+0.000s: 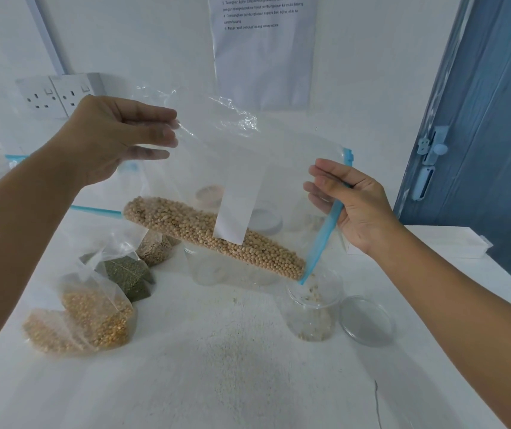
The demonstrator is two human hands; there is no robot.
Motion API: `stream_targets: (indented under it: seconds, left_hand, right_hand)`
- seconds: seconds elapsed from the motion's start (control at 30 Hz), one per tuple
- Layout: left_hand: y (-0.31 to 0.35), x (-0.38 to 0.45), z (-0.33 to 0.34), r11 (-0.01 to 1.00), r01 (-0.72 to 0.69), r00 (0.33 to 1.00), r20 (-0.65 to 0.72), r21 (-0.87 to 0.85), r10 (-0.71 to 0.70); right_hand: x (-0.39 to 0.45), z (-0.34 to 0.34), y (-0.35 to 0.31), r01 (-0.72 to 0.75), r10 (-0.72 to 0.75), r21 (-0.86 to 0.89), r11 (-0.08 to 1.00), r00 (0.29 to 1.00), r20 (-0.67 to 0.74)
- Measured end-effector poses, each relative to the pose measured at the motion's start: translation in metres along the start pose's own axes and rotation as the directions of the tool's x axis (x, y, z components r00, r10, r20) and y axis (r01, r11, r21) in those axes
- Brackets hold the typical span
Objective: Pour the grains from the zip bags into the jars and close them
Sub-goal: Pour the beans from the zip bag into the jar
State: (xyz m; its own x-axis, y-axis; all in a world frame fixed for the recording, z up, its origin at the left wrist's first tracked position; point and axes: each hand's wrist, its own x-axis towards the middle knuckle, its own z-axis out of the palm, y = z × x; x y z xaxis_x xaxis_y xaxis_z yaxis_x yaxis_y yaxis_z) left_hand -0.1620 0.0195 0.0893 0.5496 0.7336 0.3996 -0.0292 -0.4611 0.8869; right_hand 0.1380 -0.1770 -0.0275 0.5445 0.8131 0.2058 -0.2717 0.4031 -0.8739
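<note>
The left hand (115, 134) pinches the upper corner of a clear zip bag (232, 168), and the right hand (345, 205) grips its blue zip strip (325, 230), so the bag hangs tilted between them. Tan beans (211, 236) lie along the bag's low edge, sloping down toward the right hand. Just below that hand, the bag's lowest corner sits over an open glass jar (311, 308) holding a few beans. A clear lid (367, 320) lies beside the jar. Below the left hand, bags of yellow grain (90, 317) and green grain (130, 274) rest on the white table (232, 366).
</note>
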Motion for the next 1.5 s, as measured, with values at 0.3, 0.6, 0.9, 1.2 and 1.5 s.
stream_targets:
  seconds: [0.3,0.6,0.9,1.2,1.5]
  left_hand:
    - [0.004,0.000,0.001,1.000,-0.001,1.000,0.008,0.000,0.001]
    - [0.010,0.000,0.007,1.000,-0.009,1.000,0.012,-0.001,0.009]
    - [0.011,0.001,0.005,1.000,-0.010,1.000,0.025,0.006,0.010]
    - [0.014,0.001,0.005,1.000,-0.002,0.999,0.038,0.016,0.001]
    - [0.012,0.001,0.007,1.000,0.001,0.999,0.049,0.013,-0.001]
  right_hand:
    - [0.001,-0.001,0.001,-0.002,0.002,0.000,1.000,1.000,0.004]
    - [0.001,-0.004,0.000,0.000,-0.001,0.008,1.000,1.000,0.002]
    - [-0.001,-0.004,0.000,-0.005,0.005,0.012,1.000,1.000,-0.003]
    - [-0.004,-0.004,0.003,-0.010,0.010,0.012,1.000,1.000,-0.005]
    - [-0.006,-0.005,0.004,-0.006,0.006,0.023,1.000,1.000,-0.010]
